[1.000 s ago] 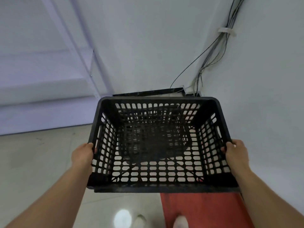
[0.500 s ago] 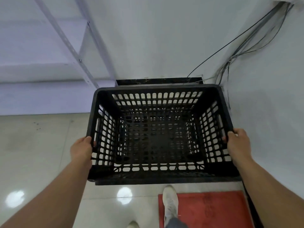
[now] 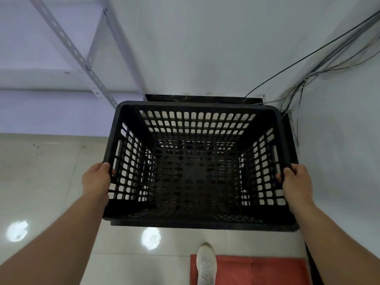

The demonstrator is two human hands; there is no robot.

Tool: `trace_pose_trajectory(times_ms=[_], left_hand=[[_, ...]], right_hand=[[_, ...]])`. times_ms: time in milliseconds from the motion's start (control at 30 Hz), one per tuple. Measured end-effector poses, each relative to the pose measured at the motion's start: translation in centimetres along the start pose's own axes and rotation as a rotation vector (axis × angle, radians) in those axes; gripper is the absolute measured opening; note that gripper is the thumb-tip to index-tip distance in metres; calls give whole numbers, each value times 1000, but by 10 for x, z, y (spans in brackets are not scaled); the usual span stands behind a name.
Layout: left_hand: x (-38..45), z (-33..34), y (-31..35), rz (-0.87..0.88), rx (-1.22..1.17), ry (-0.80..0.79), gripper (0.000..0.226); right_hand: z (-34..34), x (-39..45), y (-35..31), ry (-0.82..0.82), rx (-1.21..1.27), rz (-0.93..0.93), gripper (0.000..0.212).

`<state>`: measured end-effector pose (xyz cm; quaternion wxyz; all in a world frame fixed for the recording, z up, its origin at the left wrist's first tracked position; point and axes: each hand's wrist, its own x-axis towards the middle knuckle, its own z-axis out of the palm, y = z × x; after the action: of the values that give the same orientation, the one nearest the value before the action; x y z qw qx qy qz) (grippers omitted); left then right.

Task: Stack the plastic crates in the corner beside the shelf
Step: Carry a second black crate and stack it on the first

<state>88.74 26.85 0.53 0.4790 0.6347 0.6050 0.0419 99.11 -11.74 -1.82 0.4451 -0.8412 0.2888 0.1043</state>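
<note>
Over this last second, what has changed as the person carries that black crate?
The crate has come closer to the corner, its far rim now near the dark baseboard, and the view tips further down. A white shoe has stepped onto the red mat. Left hand and right hand still grip the sides.

Bright, even light — glare spots on floor (image 3: 151,238) — wide-angle edge bending

crate (image 3: 197,167): hides floor and whatever sits beneath | left hand (image 3: 95,182), right hand (image 3: 296,182): fingers hidden behind crate walls | shelf (image 3: 67,44), red mat (image 3: 257,270): cut off by frame edges
</note>
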Motion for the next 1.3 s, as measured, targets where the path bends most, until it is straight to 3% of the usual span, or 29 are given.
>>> trace_pose_trajectory(times_ms=[333,700,967,1133,1300], left_hand=[[-2,-10,-5,-8,31,-58,29],[-2,-8,-14,16,40,-71,17],[6,-6,-17,46,88,-73,19],[3,-8,-17,62,119,-76,17],[0,-16,-14,31,199,-66,35]], right_hand=[[1,-6,-1,-13,-27,-4,22],[-4,-8,3,-26,-47,-48,29],[-1,-11,11,4,-91,-42,9],[-1,-13,11,-16,-106,-54,15],[-2,-15,7,11,-253,-34,32]])
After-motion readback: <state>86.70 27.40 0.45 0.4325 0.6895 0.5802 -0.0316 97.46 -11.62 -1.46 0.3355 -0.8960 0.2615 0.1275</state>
